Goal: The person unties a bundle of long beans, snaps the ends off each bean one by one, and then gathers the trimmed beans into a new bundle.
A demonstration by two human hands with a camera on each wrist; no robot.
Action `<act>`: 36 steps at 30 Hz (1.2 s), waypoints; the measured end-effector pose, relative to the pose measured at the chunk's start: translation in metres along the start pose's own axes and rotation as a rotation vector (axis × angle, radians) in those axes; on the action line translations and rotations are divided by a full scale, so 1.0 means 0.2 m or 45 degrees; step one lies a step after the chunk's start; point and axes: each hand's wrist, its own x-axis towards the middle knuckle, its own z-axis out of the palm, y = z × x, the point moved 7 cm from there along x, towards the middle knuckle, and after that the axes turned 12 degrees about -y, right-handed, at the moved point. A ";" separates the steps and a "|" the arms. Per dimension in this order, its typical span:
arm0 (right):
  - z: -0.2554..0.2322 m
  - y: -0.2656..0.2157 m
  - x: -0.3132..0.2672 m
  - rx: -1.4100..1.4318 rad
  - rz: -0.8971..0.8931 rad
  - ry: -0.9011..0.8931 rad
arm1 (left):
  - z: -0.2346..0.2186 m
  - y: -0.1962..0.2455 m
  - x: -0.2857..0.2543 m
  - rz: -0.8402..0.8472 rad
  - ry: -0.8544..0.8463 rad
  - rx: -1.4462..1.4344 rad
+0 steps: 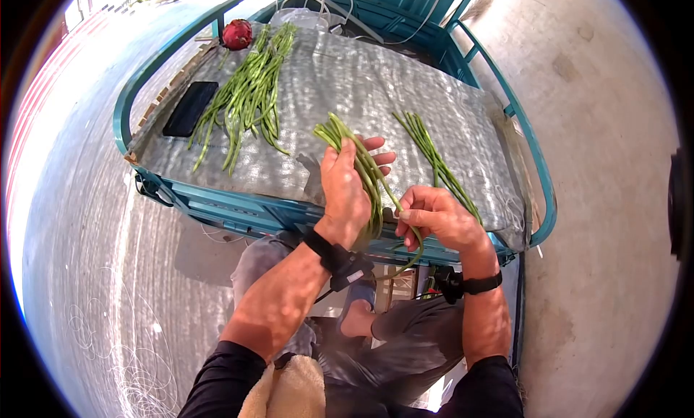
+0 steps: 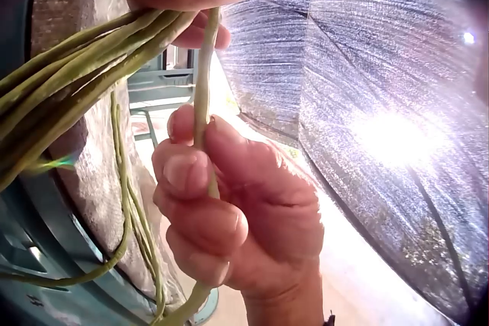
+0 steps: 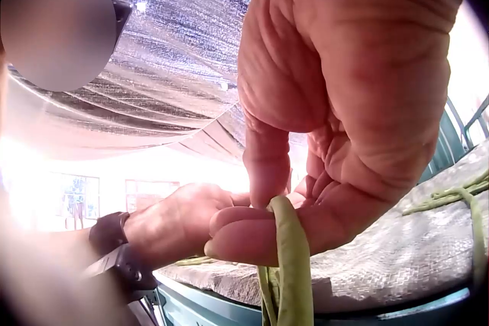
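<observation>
In the head view my left hand (image 1: 345, 187) grips a bunch of long green beans (image 1: 372, 197) above the front edge of the cart bed, their ends hanging below the palm. Close beside it, my right hand (image 1: 442, 219) pinches a single long bean (image 2: 202, 104) between thumb and fingers. The left wrist view has this bean running up from the right hand's curled fingers to the left hand. A larger heap of long beans (image 1: 249, 93) lies at the far left of the bed, and a thin bunch (image 1: 437, 161) rests to the right.
A grey woven sheet (image 1: 347, 78) covers the cart bed, framed by teal rails (image 1: 531, 158). A black phone (image 1: 190, 109) and a red dragon fruit (image 1: 237, 34) lie near the heap. White cables (image 1: 325, 2) and a plastic bag (image 1: 300, 17) sit at the back.
</observation>
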 end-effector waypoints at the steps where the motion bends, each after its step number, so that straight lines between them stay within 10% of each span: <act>1: 0.00 0.00 0.00 -0.004 0.000 -0.002 | 0.00 0.00 0.00 0.001 0.006 -0.007; 36: 0.00 -0.05 -0.02 -0.504 0.166 0.281 | 0.03 -0.04 0.01 -0.021 -0.039 -0.189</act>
